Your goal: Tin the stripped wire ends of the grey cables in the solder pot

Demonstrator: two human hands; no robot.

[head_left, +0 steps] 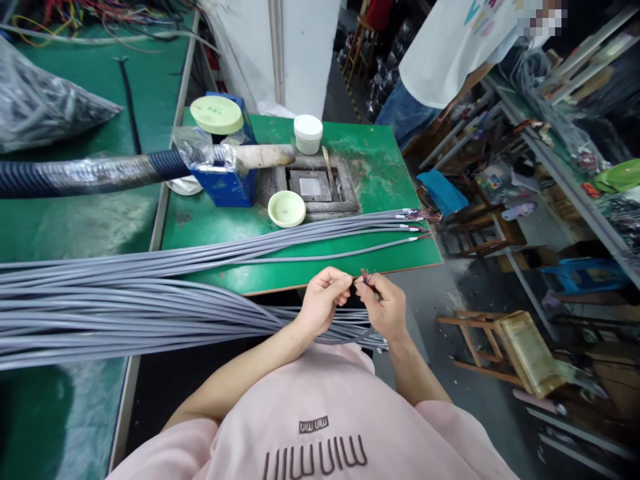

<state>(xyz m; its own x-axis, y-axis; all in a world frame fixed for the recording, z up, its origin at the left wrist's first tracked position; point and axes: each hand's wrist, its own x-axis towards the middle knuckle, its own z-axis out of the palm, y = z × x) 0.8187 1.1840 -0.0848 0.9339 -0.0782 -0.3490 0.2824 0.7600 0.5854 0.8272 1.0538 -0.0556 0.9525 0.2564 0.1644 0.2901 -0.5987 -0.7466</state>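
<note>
My left hand [326, 297] and my right hand [384, 305] are close together in front of my body, just off the table's near edge. Both pinch thin coloured wires [365, 274], whose reddish and dark ends stick up from my right fingertips. A short dark strand spans the small gap between my two hands. Under and behind my hands runs a thick bundle of grey cables [200, 310]. Another row of grey cables [300, 233] lies across the green table, with white bands and bared wires at its right end.
On the green table [385, 150] are a white tub [308, 135], a pale green lid [287, 209], a recessed square metal pot [310, 187] with a stick, and a ribbed hose [165, 164] by a blue box [225, 185]. A wooden stool [525, 353] stands right. Another person [445, 53] stands behind.
</note>
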